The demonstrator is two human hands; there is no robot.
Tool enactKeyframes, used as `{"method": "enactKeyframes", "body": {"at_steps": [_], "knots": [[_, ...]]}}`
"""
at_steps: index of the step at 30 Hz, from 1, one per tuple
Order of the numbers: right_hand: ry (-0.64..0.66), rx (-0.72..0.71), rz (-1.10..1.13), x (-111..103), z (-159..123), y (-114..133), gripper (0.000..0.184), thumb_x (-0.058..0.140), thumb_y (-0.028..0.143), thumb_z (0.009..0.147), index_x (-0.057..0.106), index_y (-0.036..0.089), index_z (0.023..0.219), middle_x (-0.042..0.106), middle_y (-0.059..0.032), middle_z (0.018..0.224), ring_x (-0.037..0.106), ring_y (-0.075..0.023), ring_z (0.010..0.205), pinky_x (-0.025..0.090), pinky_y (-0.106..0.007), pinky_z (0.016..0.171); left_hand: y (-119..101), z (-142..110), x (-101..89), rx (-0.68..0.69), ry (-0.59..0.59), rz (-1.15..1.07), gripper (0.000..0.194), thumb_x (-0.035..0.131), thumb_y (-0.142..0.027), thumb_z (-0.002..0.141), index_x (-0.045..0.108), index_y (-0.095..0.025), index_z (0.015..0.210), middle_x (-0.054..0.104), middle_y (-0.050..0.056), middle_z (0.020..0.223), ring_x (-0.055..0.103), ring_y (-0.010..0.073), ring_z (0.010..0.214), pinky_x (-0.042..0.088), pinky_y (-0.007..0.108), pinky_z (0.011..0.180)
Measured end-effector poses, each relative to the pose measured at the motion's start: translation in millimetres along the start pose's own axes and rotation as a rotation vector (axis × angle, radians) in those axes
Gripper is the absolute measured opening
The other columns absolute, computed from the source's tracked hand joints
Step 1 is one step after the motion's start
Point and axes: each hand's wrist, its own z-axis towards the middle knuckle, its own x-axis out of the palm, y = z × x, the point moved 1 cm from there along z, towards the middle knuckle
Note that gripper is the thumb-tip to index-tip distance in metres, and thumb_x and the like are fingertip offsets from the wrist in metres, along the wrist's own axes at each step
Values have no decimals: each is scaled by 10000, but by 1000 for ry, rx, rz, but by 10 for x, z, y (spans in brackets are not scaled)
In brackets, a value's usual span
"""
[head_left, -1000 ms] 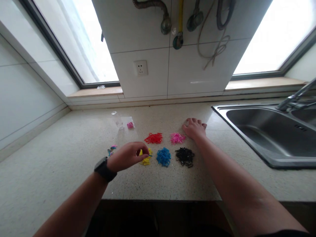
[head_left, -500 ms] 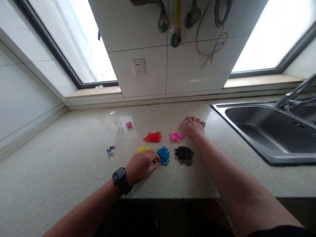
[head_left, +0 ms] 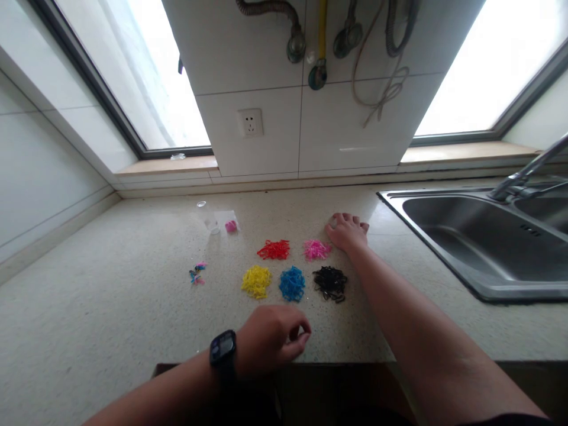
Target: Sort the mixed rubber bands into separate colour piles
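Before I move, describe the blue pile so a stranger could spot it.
Left of the sink, the counter holds two rows of piles. In the nearer row, the blue pile lies between the yellow pile and black pile, the only one all blue.

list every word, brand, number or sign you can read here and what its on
No readable text.
Watch screen: faint marks, too small and blurred to read.
Wall socket: only its holes show, no lettering I can make out.
Clear container: no label visible.
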Motion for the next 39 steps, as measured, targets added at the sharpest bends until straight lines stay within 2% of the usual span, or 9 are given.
{"method": "enactKeyframes", "body": {"at_steps": [5,10,19,25,28,30,33,36,39], "knots": [[-16,-6,-9,35,28,-19,539,382,543,891,546,241,1306,543,-151,1342,424,-365,1233,302,-548,993,-93,-99,345,321,88,12,108,601,-296,877,639,-232,954,686,-25,768,614,122,666,401,252,575],[-28,0,-27,71,45,-40,535,388,546,890,551,247,1302,539,-148,1354,425,-365,1242,302,-558,998,-4,-134,442,555,85,211,148,578,-350,897,583,-222,822,627,-24,645,516,136,569,310,319,474],[0,3,-60,72,49,-20,548,370,530,903,531,232,1334,518,-153,1381,411,-370,1253,302,-566,1002,90,-194,440,663,69,252,210,600,-360,895,539,-205,768,576,-48,620,457,137,562,313,308,488],[51,-90,-75,88,44,-74,509,361,464,922,514,262,1364,494,-134,1425,411,-374,1277,302,-579,1008,94,-203,389,659,84,247,204,579,-357,909,568,-214,764,599,-50,645,480,141,597,330,314,504],[91,-34,-37,29,63,11,497,437,426,888,538,251,1342,526,-146,1401,446,-395,1253,327,-594,982,87,-197,366,658,100,239,207,555,-359,922,582,-218,772,614,-48,658,496,141,607,342,314,516],[67,-46,22,-61,44,227,490,508,387,852,550,229,1315,614,-147,1288,516,-374,1180,360,-562,960,88,-195,365,669,107,251,198,540,-350,929,588,-218,788,626,-45,677,518,141,630,354,309,526],[-9,-269,174,-228,-112,819,460,553,312,841,539,204,1288,704,-104,1093,610,-273,1029,427,-410,893,100,-189,381,675,111,273,240,538,-379,933,580,-216,762,634,-47,681,530,142,634,357,309,520],[161,-567,282,-328,-421,1563,340,537,251,867,600,215,1199,731,-61,1010,654,-183,858,453,-288,762,114,-179,392,681,118,250,264,549,-418,932,591,-211,774,645,-53,691,534,137,631,364,309,521],[279,-772,209,-329,-757,2218,240,550,292,894,679,232,1087,741,-59,1021,667,-190,907,457,-279,771,119,-174,376,689,114,224,225,568,-380,930,598,-200,798,660,-52,723,538,127,644,370,298,529]]}}
